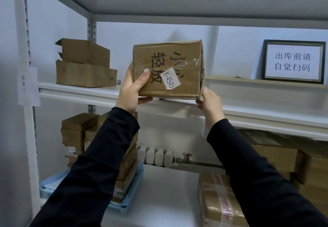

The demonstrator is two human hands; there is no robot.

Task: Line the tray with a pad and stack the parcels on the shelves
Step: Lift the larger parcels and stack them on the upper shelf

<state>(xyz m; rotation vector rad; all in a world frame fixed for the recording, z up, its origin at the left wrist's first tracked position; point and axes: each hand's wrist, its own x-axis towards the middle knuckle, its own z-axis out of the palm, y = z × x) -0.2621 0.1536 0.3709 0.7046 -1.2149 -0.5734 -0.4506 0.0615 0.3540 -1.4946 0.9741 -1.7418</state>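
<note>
Two dark sleeves were seen nearest, stretched upward from the bottom edge towards a white metal shelving unit. Between the hands, a small brown cardboard parcel wrapped in clear tape was held in front of the white middle shelf board, its lower edge close above the front lip; whether it touched the board could not be told. Black handwriting was turned sideways on its front face, and a white oval label marked K-4545 was stuck there.

The left hand was clamped on the parcel's lower left corner, the thumb laid flat on the front face and the fingers curled under the bottom. The right hand gripped the lower right corner (thumb up along the side edge, fingers tucked beneath).

Two open brown cardboard boxes were stacked on the same board at the left, well apart from the parcel, and a black-framed white notice was propped at the right.

On the shelf below, a pale blue plastic tray was lined with a blue pad, and a stack of brown parcels stood in it, partly hidden by the left sleeve. A brown parcel bound with red-printed tape lay to the right, apart from the tray.
</note>
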